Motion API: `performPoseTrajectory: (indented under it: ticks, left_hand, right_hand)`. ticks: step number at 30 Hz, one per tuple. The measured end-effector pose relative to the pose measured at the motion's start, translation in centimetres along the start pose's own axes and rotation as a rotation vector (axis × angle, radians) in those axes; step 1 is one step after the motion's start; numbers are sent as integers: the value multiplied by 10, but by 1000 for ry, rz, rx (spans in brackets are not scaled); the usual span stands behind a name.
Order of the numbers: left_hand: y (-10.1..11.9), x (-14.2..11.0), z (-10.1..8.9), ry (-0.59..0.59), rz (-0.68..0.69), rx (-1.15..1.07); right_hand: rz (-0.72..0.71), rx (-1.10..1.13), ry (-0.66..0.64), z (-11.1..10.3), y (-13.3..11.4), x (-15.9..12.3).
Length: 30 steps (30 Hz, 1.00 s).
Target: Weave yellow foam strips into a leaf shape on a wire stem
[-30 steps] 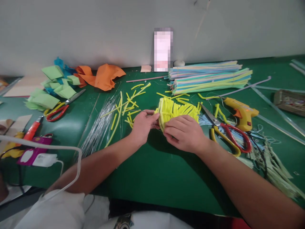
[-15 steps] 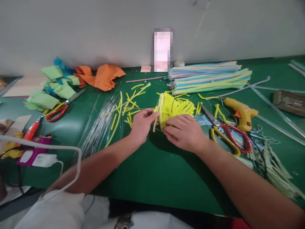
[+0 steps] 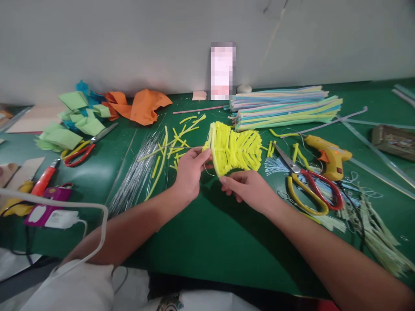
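A yellow piece built of pipe cleaner strips [image 3: 241, 149] is held up above the green table. My left hand [image 3: 191, 170] is closed on its left end, thumb on top, where a thin wire stem passes. The thumb and fingers of my right hand [image 3: 246, 185] pinch the lower end of the upright yellow strip along the piece's left edge. Loose yellow pipe cleaner cuttings [image 3: 177, 142] lie to the left, beside a bundle of thin wires [image 3: 136, 168].
At the right are large scissors [image 3: 308, 177], a yellow glue gun [image 3: 327, 155] and pale tassels [image 3: 376, 229]. Bundled pipe cleaners [image 3: 285, 108] lie at the back near a propped phone [image 3: 222, 71]. Further left are smaller scissors [image 3: 87, 147], folded paper [image 3: 69, 123] and a white cable [image 3: 58, 198].
My right hand has slid down from the front of the yellow piece to the bottom of its left edge strip. The piece now faces up more fully, showing its rows of strips.
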State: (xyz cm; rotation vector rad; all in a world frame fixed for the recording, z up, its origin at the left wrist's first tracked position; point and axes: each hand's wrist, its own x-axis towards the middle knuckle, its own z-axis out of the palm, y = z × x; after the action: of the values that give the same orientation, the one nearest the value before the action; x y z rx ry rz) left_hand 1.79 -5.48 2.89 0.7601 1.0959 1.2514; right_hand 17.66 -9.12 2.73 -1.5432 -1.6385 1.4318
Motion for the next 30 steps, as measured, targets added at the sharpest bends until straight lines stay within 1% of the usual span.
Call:
performPoseTrajectory:
  ticks: [1,3,6,8,12,16,19,23,30]
  left_hand:
    - [1,-1,1,-13,1,-3]
    - [2,-4,2,-47,9,4]
    - [2,-5,3,-69,25,25]
    - [0,-4,3,-47,43,34]
    - [-1,-2,1,-2,94,69]
    - [-1,-2,1,-20,109,101]
    - [-2,-3,1,-33,110,116]
    - [-3,-1,1,-33,94,132]
    - [1,-3,2,-51,34,125]
  right_hand:
    - [81,126,-35,0,-1,1]
    - [135,375,-50,0,-3,3]
    - [116,661,46,3,0,5]
    - [91,734,118,5,3,6]
    - [76,744,169,7,8,9]
    - [82,749,169,5,8,10]
    - [66,725,140,4,9,10]
    - [50,686,101,4,10,10]
    - [81,702,101,3,3,8]
